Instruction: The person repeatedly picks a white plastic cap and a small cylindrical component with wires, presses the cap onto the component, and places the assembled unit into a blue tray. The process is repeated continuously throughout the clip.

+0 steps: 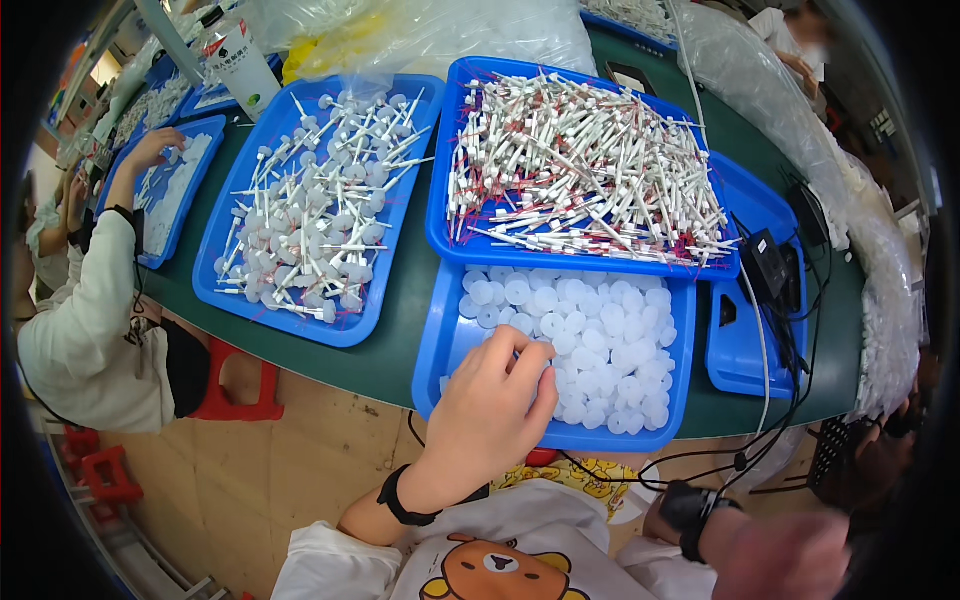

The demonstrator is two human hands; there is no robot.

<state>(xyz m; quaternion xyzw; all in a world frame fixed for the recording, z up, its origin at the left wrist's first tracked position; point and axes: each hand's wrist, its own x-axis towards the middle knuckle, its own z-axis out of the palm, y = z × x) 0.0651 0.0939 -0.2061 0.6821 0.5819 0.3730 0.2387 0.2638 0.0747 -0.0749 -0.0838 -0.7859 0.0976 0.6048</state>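
My left hand (492,402) is over the left part of a blue tray (432,345) of small translucent white round discs (612,352). Its fingers are curled toward the thumb, and whatever they hold, if anything, is hidden. Off to the lower right, beyond the tray and below the table edge, my right hand (785,560) is smeared by motion, so its fingers do not show. Behind the discs, a second blue tray (590,262) overlaps the first and holds a heap of thin white sticks (590,160) with reddish-pink wires. Each wrist wears a black band.
To the left, a blue tray (345,335) holds sticks with discs attached. A white bottle (243,70) stands behind it. On the right lie another blue tray (735,375), a black adapter (765,262) and cables. A co-worker's hand (157,148) reaches into a tray at far left. Clear plastic bags line the back.
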